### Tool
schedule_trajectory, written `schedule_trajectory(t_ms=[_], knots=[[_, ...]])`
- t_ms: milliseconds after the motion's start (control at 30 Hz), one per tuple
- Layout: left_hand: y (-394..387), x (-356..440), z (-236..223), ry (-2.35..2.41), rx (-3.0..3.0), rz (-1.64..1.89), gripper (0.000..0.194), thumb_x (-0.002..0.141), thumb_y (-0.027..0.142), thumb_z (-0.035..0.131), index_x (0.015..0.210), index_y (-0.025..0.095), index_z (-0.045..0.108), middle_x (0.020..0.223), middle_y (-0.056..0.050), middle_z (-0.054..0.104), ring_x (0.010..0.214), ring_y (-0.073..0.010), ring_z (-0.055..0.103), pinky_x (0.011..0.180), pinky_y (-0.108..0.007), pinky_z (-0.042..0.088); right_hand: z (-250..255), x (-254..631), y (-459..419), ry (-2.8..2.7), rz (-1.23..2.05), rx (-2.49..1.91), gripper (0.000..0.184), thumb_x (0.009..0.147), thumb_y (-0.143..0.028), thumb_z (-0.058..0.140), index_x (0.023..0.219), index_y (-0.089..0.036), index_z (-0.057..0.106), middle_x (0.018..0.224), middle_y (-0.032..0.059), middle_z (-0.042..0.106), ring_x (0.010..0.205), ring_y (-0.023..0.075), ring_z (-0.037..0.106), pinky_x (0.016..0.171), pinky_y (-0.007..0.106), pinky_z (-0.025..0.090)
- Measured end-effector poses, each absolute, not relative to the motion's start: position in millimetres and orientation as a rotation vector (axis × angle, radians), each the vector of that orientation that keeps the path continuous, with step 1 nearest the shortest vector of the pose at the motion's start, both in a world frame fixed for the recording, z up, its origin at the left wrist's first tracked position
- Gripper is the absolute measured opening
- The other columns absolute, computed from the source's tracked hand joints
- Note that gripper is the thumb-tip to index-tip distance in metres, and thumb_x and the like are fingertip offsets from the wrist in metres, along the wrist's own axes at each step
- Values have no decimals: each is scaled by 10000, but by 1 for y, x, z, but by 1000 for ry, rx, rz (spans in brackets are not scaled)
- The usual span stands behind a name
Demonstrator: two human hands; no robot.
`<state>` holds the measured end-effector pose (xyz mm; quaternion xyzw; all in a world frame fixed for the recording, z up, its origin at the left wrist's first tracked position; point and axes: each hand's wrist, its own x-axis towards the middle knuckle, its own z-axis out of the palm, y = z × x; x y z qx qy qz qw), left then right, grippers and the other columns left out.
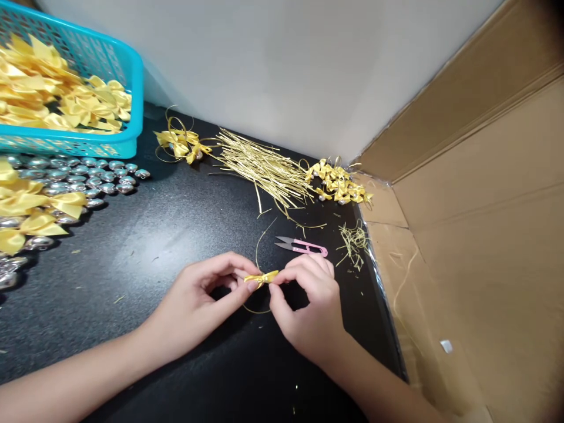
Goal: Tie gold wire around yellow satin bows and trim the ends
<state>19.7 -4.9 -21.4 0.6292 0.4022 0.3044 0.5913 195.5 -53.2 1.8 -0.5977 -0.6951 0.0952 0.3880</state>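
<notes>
A small yellow ribbon bow [263,278] is pinched between both hands above the black table. My left hand [205,294] grips its left end between thumb and fingers. At its right end, the thumb and fingertips of my right hand [308,294] close on the ribbon. A thin gold cord [258,247] curves up from the bow, and another stretch of cord loops below it. Just beyond my right hand lie pink-handled thread snips [302,244], their blades pointing left.
Yellow bows fill a turquoise basket [137,94] at the upper left. Silver beads [108,176] and loose bows [37,205] lie before it. Gold ties [264,167], finished-looking bows [341,182] and cord scraps [353,241] lie farther back. Cardboard [484,176] borders the table's right edge.
</notes>
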Motion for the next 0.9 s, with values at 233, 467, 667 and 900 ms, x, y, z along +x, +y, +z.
schedule_trajectory(t_ms=[233,467,667,900], knots=[[-4,19,-22,958,1504,705,138,847,314,633,857,180,668,729,-14,682,662,-135,613,594,-207,494,7,197,-54,-1741,444,-1551,103,796,-103,595,730,-176,566,736,-10,629,756,148,580,740,317,364],[-3,20,-20,951,1475,705,122,840,297,635,852,180,666,723,-8,688,659,-127,619,597,-193,498,7,193,-56,-1762,482,-1570,64,745,-142,648,744,-177,594,683,-42,637,645,117,568,724,318,323],[-3,21,-19,952,1496,685,148,841,320,623,851,178,663,688,-6,666,630,-130,597,576,-206,487,4,194,-56,-1747,475,-1574,126,806,-106,576,702,-176,568,653,-46,605,626,105,531,708,305,323],[-4,21,-20,942,1553,651,149,857,315,594,845,182,659,692,-6,648,637,-131,575,579,-213,467,0,193,-52,-1696,543,-1620,127,810,-122,546,696,-177,540,639,-43,548,617,104,497,673,287,338]])
